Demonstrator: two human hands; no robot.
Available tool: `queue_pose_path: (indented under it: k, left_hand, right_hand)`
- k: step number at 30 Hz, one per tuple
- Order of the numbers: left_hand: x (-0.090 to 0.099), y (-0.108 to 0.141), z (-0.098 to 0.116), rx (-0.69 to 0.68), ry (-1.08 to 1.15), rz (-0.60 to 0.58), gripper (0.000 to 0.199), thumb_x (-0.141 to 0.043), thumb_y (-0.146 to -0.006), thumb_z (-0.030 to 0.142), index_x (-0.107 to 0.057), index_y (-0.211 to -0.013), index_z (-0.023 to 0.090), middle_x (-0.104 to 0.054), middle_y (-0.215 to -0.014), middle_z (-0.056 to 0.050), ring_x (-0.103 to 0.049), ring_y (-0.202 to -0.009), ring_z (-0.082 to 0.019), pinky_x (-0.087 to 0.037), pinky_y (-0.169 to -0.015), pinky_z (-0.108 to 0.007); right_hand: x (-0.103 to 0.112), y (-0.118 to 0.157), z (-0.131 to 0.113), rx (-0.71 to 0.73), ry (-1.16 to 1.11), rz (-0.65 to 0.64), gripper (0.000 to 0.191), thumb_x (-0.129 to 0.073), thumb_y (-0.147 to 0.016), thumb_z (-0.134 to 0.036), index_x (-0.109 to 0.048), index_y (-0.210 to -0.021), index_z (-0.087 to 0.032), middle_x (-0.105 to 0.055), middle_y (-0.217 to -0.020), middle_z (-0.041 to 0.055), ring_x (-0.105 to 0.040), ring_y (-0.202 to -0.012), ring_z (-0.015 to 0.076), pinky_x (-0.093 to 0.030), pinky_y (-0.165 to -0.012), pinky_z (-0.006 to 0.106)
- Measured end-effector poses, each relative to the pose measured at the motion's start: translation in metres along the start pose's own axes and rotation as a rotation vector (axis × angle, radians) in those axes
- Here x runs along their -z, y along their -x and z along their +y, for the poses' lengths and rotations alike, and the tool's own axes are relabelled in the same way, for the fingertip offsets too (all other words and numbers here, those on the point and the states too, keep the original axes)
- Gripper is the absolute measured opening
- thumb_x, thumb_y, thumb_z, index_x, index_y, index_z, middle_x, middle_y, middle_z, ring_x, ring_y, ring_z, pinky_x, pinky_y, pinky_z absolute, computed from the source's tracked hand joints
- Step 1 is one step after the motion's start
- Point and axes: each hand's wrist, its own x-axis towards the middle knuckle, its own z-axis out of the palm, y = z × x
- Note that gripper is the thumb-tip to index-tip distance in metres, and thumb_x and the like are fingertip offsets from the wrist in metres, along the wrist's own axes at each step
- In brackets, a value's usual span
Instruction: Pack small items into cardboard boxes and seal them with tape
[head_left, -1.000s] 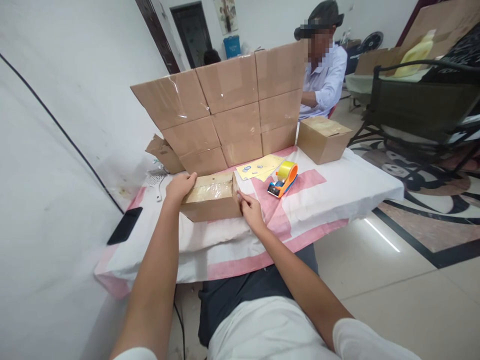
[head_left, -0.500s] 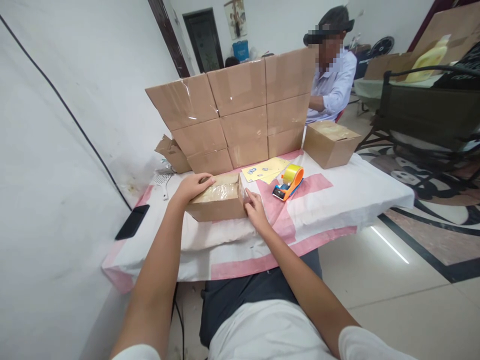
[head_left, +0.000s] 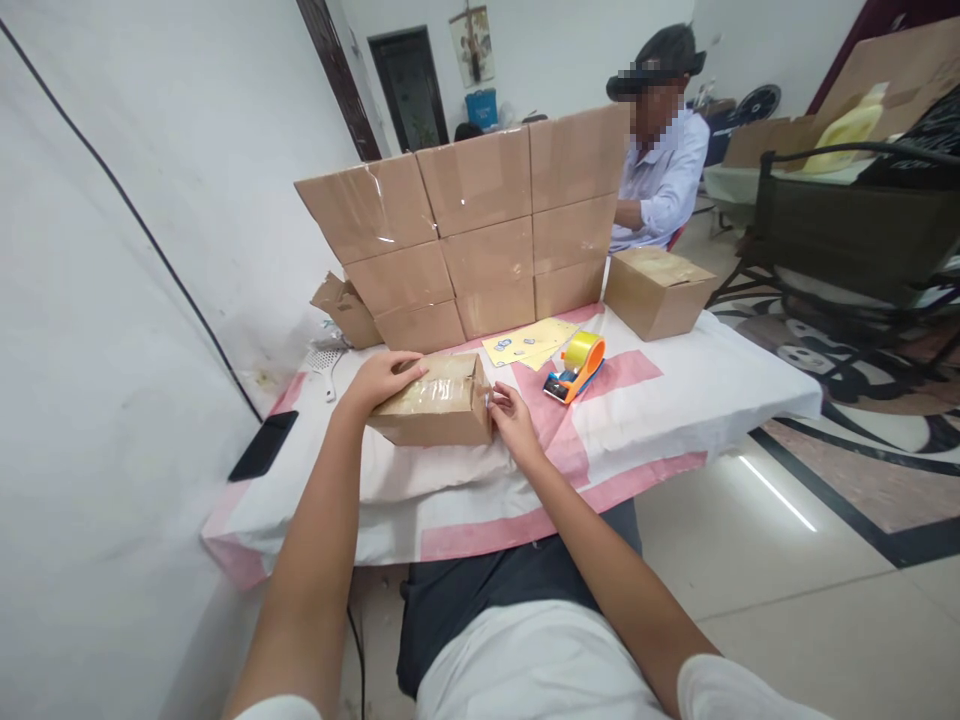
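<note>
Just now my right hand (head_left: 512, 412) eases off carton (head_left: 442, 430) end, fingertips bunched narrow beside it; can't tell if tape's pinched. Left hand (head_left: 377, 382) holds carton's left end, so steadying looks mostly mine there. Carton's on cloth (head_left: 637, 440), left of dispenser (head_left: 589, 372).

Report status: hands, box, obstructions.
Left hand on taped cardboard box. Right hand at its right end, fingers at the loose-looking tape. Tape dispenser right of box, apart; nothing between hands and box.
</note>
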Motion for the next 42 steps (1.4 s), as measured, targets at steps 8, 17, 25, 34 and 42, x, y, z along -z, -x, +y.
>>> queue_pose_path:
  k: [8, 17, 25, 34, 42]
  left_hand:
    - [0.000, 0.011, -0.006, -0.063, 0.074, 0.048, 0.047, -0.062, -0.088, 0.058, -0.077, -0.114, 0.021, -0.076, -0.117, -0.007, -0.068, -0.103, -0.027, -0.048, -0.090, -0.034]
    - [0.004, 0.018, -0.017, -0.051, 0.163, 0.122, 0.046, -0.066, -0.084, 0.056, -0.078, -0.107, 0.018, -0.077, -0.114, -0.011, -0.068, -0.106, -0.031, -0.051, -0.092, -0.039]
    - [0.001, 0.016, -0.013, -0.101, 0.163, 0.340, 0.031, -0.064, -0.084, 0.047, -0.078, -0.092, 0.021, -0.077, -0.100, -0.008, -0.068, -0.100, -0.026, -0.050, -0.095, -0.037]
    - [0.002, 0.012, -0.047, 0.360, 0.420, 0.702, 0.032, -0.051, -0.080, 0.041, -0.070, -0.079, 0.015, -0.070, -0.083, -0.009, -0.064, -0.083, -0.023, -0.050, -0.075, -0.036]
    - [0.006, 0.020, -0.049, 0.494, 0.524, 0.589, 0.026, -0.062, -0.067, 0.043, -0.068, -0.072, 0.019, -0.071, -0.083, -0.008, -0.064, -0.086, -0.026, -0.049, -0.076, -0.036]
  right_hand:
    - [0.005, 0.001, -0.006, -0.013, -0.077, -0.135, 0.070, -0.078, -0.068, -0.040, -0.057, -0.133, -0.026, -0.056, -0.144, 0.0100, -0.057, -0.129, 0.0269, -0.043, -0.114, 0.045]
    - [0.015, 0.011, -0.024, 0.076, 0.093, -0.469, 0.096, -0.071, -0.074, -0.040, -0.030, -0.159, -0.026, -0.025, -0.167, 0.0103, -0.029, -0.152, 0.0314, -0.037, -0.118, 0.048]
    - [0.026, 0.027, -0.054, 0.269, 0.646, -0.640, 0.135, -0.081, -0.070, -0.043, 0.015, -0.163, -0.024, -0.018, -0.165, 0.0185, -0.017, -0.154, 0.0363, -0.022, -0.122, 0.060]
    - [0.006, 0.069, -0.072, 0.463, 0.879, -0.640, 0.155, -0.081, -0.063, -0.073, 0.030, -0.157, -0.019, -0.002, -0.168, 0.0264, -0.007, -0.157, 0.0386, -0.021, -0.121, 0.064]
    - [-0.022, 0.098, -0.048, 0.709, 0.915, -0.432, 0.151, -0.084, -0.058, -0.059, 0.025, -0.159, -0.028, -0.008, -0.163, 0.0225, -0.013, -0.152, 0.0454, -0.019, -0.117, 0.072]
